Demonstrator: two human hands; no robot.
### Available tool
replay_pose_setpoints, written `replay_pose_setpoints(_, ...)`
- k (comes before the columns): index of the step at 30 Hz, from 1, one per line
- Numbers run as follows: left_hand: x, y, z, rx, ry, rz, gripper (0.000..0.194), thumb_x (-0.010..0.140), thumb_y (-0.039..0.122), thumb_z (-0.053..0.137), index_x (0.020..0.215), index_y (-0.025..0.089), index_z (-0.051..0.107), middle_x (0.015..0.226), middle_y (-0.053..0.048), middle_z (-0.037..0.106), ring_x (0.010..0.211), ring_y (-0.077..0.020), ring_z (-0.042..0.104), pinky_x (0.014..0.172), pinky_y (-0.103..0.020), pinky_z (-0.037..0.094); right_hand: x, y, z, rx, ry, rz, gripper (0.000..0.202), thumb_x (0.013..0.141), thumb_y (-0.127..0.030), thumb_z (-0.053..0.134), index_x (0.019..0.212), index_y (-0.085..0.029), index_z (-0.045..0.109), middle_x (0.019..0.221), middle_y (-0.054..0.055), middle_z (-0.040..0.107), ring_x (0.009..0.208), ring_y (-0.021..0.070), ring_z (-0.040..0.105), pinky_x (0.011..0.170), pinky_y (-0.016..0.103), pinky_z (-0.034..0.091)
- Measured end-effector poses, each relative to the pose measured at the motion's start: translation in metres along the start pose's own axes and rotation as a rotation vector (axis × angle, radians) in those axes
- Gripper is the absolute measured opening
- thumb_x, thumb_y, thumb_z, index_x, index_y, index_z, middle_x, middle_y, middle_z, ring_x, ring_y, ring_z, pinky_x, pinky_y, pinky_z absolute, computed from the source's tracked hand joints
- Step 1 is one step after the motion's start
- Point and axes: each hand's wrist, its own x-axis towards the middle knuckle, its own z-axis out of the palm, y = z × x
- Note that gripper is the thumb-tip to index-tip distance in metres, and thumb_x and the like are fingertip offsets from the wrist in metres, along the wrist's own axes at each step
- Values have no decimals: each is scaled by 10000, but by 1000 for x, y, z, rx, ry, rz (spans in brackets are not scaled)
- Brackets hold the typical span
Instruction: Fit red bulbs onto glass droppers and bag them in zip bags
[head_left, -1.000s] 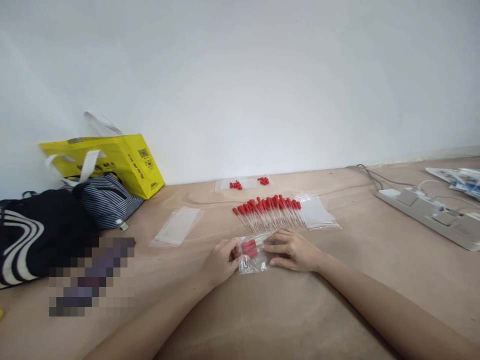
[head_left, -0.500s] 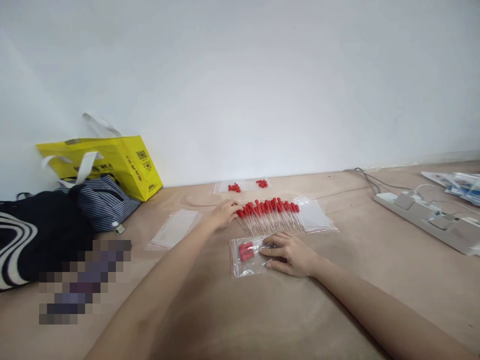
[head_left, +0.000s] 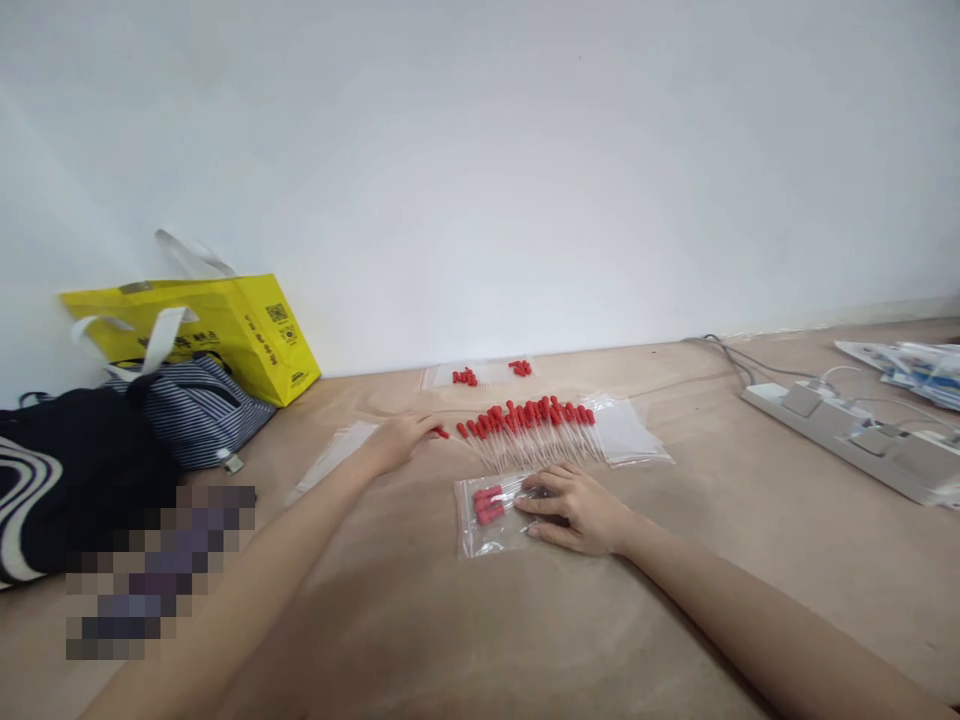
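Observation:
Between the fingertips of my left hand (head_left: 401,442) is a dropper with a red rubber bulb (head_left: 441,433); its tube is hidden from me. Just to the right spreads a row of many glass droppers (head_left: 536,432), red bulbs pointing away and clear tubes toward me. In front of the row my right hand (head_left: 574,510) lies with fingers apart on a clear zip bag (head_left: 469,545), touching its right part. Several red-bulbed droppers (head_left: 489,505) show inside that bag.
Flat clear bags lie left (head_left: 330,462) and right (head_left: 630,432) of the row. Near the wall are more red-bulbed droppers (head_left: 519,368) on a clear bag. A yellow tote (head_left: 277,340), a striped pouch (head_left: 210,410) and a dark bag (head_left: 112,460) stand left; a power strip (head_left: 847,435) sits right.
My left hand has moved left, away from the row, with a red-bulbed dropper in its fingers. My right hand stays on the zip bag.

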Motion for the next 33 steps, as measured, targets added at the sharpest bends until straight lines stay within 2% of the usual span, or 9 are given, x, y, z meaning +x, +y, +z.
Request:
replay_pose_setpoints(1, -17, 2, -7, 0, 6, -16, 171, 837, 221, 400, 857, 191, 566, 847, -30, 623, 788, -154, 570, 724, -276, 440, 0, 0, 0, 0, 0, 3, 362, 827, -439, 439, 1107, -245, 561, 1086, 71, 552, 960, 185, 498, 823, 341, 346)
replay_pose_setpoints(3, -51, 9, -18, -31, 91, -115, 174, 846, 255, 386, 863, 186, 544, 818, -26, 615, 766, -149, 573, 701, -265, 446, 0, 0, 0, 3, 0, 6, 364, 828, -441, 436, 1110, -246, 559, 1085, 71, 552, 964, 185, 496, 823, 340, 348)
replay_pose_setpoints(5, -82, 21, -24, -58, 105, -155, 167, 844, 263, 386, 855, 198, 539, 783, -12, 611, 729, -141, 577, 656, -242, 452, -1, 0, 0, 4, 0, 8, 365, 827, -438, 439, 1112, -245, 558, 1089, 72, 550, 969, 187, 494, 823, 341, 352)
replay_pose_setpoints(7, -103, 35, -26, -61, 118, -200, 153, 838, 262, 400, 857, 213, 543, 770, -2, 614, 716, -138, 583, 645, -234, 456, -1, 1, 0, 3, -1, 5, 361, 827, -430, 442, 1115, -245, 556, 1094, 73, 548, 969, 189, 495, 822, 345, 356)
replay_pose_setpoints(9, -114, 46, -25, -73, 109, -204, 158, 837, 255, 400, 864, 219, 552, 775, 1, 618, 719, -134, 588, 644, -228, 463, -2, 1, 1, 2, 0, 1, 355, 829, -417, 444, 1122, -247, 551, 1094, 72, 547, 964, 188, 497, 823, 349, 359)
replay_pose_setpoints(18, -111, 58, -15, -82, 133, -133, 171, 841, 251, 407, 855, 199, 570, 805, -16, 619, 747, -128, 586, 672, -230, 468, -3, 0, 1, 4, 10, 16, 364, 826, -424, 446, 1119, -239, 556, 1095, 73, 541, 960, 195, 491, 827, 356, 379)
replay_pose_setpoints(24, -103, 73, -11, -117, 130, -144, 148, 835, 259, 423, 826, 207, 561, 789, -10, 614, 741, -131, 575, 673, -240, 459, -4, 2, 3, 10, 21, 25, 364, 821, -436, 453, 1121, -255, 553, 1087, 66, 541, 968, 190, 490, 836, 352, 383)
replay_pose_setpoints(30, -106, 74, -12, -124, 178, -212, 136, 810, 276, 450, 811, 212, 571, 746, -4, 609, 705, -135, 572, 648, -244, 461, -4, 3, 4, 5, 18, 31, 375, 825, -446, 439, 1121, -247, 555, 1103, 68, 535, 976, 195, 491, 836, 359, 386)
replay_pose_setpoints(33, -105, 77, -12, -128, 185, -200, 136, 803, 262, 459, 817, 209, 583, 757, -6, 612, 705, -131, 576, 644, -236, 462, -4, 3, 4, 4, 13, 35, 376, 827, -445, 435, 1121, -244, 555, 1105, 67, 534, 975, 194, 491, 834, 356, 387)
